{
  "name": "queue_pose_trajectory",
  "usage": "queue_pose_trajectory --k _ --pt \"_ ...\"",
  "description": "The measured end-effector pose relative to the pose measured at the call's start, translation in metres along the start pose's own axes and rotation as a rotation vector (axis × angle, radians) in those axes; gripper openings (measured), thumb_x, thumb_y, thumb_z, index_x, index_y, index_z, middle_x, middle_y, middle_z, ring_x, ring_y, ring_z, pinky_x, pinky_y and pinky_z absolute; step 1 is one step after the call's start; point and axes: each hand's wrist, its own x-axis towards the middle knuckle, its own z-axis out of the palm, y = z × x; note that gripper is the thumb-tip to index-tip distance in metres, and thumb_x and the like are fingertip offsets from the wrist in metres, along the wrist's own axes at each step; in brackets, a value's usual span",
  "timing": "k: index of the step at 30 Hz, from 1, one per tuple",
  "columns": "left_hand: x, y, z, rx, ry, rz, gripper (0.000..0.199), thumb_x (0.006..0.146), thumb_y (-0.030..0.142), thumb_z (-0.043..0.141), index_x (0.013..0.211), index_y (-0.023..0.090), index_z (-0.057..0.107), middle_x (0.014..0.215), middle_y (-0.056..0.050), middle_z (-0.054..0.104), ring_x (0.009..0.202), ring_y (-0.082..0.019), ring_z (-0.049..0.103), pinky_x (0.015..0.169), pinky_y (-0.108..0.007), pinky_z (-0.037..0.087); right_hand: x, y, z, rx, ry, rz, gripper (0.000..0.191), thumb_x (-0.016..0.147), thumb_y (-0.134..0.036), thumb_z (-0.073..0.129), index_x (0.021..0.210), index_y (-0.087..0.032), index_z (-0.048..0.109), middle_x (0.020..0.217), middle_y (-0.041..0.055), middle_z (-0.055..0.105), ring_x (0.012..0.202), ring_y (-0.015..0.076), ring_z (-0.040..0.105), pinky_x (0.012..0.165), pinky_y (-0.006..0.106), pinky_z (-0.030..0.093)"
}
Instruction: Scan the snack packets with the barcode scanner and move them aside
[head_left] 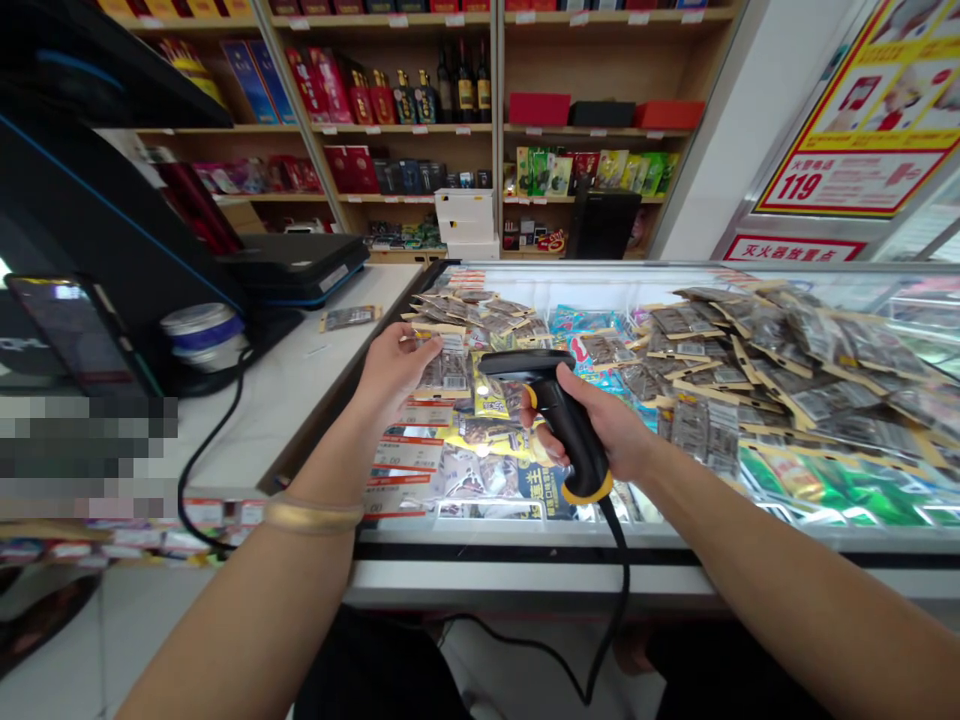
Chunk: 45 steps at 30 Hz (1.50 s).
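Right hand [611, 420] closed around a black scanner [576, 425]; left hand [397, 368] pinching a packet [450, 370] just beside it; similar packets [720, 345] heaped on the glass tabletop [517, 282].

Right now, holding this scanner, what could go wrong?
The cable of the barcode scanner hangs in a low loop near your legs and might snag. The barcoded packet in your left hand is close to a smaller heap and could get mixed in. The larger packet heap is loosely stacked; it may slide if your right hand bumps it.
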Motion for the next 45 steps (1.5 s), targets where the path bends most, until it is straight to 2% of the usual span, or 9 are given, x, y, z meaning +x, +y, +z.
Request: queue_pose_trajectory --k 10,16,23,28,31,34,39,43,45 --pt "0.013 -0.015 -0.004 0.034 0.034 0.083 0.028 0.065 0.02 0.074 0.089 0.017 0.06 0.072 0.002 0.07 0.067 -0.016 0.068 0.066 -0.028 0.057 0.002 0.005 0.001 -0.04 -0.003 0.033 0.054 0.086 -0.067 0.061 0.093 -0.014 0.065 0.083 0.0071 0.069 0.043 0.0072 0.052 0.04 0.02 0.047" --pt "0.008 -0.011 -0.004 0.039 0.023 0.06 0.025 0.066 0.019 0.072 0.087 0.018 0.059 0.074 0.002 0.07 0.069 -0.015 0.067 0.067 -0.026 0.055 0.002 0.004 0.001 -0.021 0.002 0.042 0.053 0.089 -0.065 0.058 0.098 -0.014 0.065 0.083 0.007 0.069 0.044 0.0077 0.053 0.04 0.02 0.047" --pt "-0.007 0.002 0.017 0.015 0.005 -0.037 0.028 0.067 0.016 0.073 0.089 0.02 0.056 0.074 0.001 0.068 0.069 -0.015 0.067 0.068 -0.027 0.054 -0.004 -0.011 0.01 0.032 0.039 -0.016 0.049 0.1 -0.058 0.042 0.101 -0.014 0.064 0.081 0.0062 0.069 0.042 0.0074 0.051 0.038 0.019 0.045" --pt "-0.028 0.013 0.062 0.074 -0.156 -0.024 0.046 0.07 0.022 0.073 0.111 0.023 0.054 0.074 0.003 0.065 0.061 -0.013 0.063 0.053 -0.02 0.044 -0.04 -0.032 -0.002 0.072 0.084 -0.192 0.052 0.094 -0.065 0.048 0.095 -0.015 0.064 0.08 0.0046 0.068 0.043 0.0064 0.048 0.04 0.019 0.045" --pt "-0.045 0.017 0.104 0.101 -0.26 -0.004 0.055 0.071 0.025 0.073 0.123 0.023 0.053 0.077 0.002 0.065 0.057 -0.012 0.059 0.049 -0.019 0.039 -0.073 -0.045 -0.021 0.055 0.177 -0.297 0.053 0.09 -0.067 0.053 0.09 -0.016 0.065 0.077 0.0031 0.065 0.043 0.0067 0.047 0.04 0.02 0.043" --pt "-0.062 0.017 0.153 0.163 -0.353 0.061 0.055 0.073 0.025 0.072 0.126 0.02 0.055 0.085 -0.001 0.067 0.06 -0.011 0.059 0.053 -0.021 0.042 -0.106 -0.057 -0.042 0.019 0.32 -0.417 0.051 0.089 -0.066 0.056 0.089 -0.016 0.066 0.078 0.003 0.062 0.045 0.0076 0.046 0.04 0.021 0.042" --pt "-0.081 0.012 0.221 0.366 -0.416 0.235 0.054 0.077 0.025 0.07 0.129 0.014 0.058 0.099 -0.008 0.069 0.074 -0.016 0.063 0.07 -0.029 0.051 -0.152 -0.068 -0.073 0.001 0.493 -0.529 0.048 0.089 -0.064 0.057 0.088 -0.017 0.065 0.08 0.0038 0.062 0.046 0.0077 0.044 0.041 0.022 0.04" --pt "-0.085 0.002 0.248 0.537 -0.416 0.387 0.061 0.08 0.025 0.067 0.138 0.013 0.052 0.116 -0.014 0.07 0.099 -0.025 0.067 0.095 -0.041 0.051 -0.174 -0.066 -0.09 0.015 0.54 -0.541 0.048 0.087 -0.065 0.058 0.088 -0.018 0.064 0.082 0.0049 0.063 0.047 0.008 0.044 0.041 0.023 0.039" --pt "-0.088 -0.005 0.255 0.618 -0.397 0.498 0.06 0.082 0.024 0.063 0.14 0.013 0.05 0.129 -0.017 0.066 0.121 -0.03 0.06 0.107 -0.046 0.045 -0.179 -0.063 -0.095 0.019 0.547 -0.549 0.048 0.087 -0.065 0.058 0.088 -0.018 0.064 0.082 0.0047 0.063 0.047 0.0083 0.045 0.041 0.023 0.039"
